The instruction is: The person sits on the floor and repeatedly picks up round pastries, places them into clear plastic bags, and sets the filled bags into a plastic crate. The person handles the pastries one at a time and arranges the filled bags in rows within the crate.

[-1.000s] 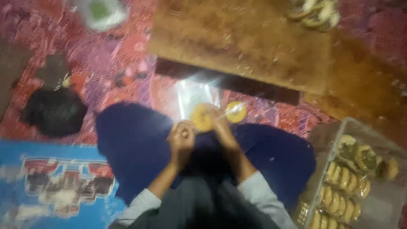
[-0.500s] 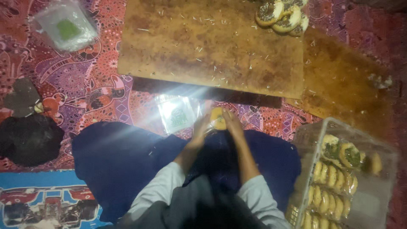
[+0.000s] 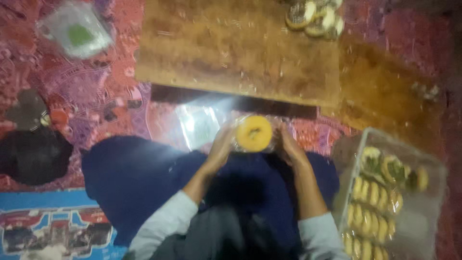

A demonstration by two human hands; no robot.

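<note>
Yellow ring pastry (image 3: 253, 133) in clear wrap, hole toward camera, clasped between left hand (image 3: 220, 147) and right hand (image 3: 290, 147) grips.

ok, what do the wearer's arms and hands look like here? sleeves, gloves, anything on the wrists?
Both arms wear light grey long sleeves, pushed up so the forearms are bare: left sleeve, right sleeve. The left hand and right hand are bare, no gloves. No watch, band or ring shows, though the picture is blurred, so small items could be missed.
</note>
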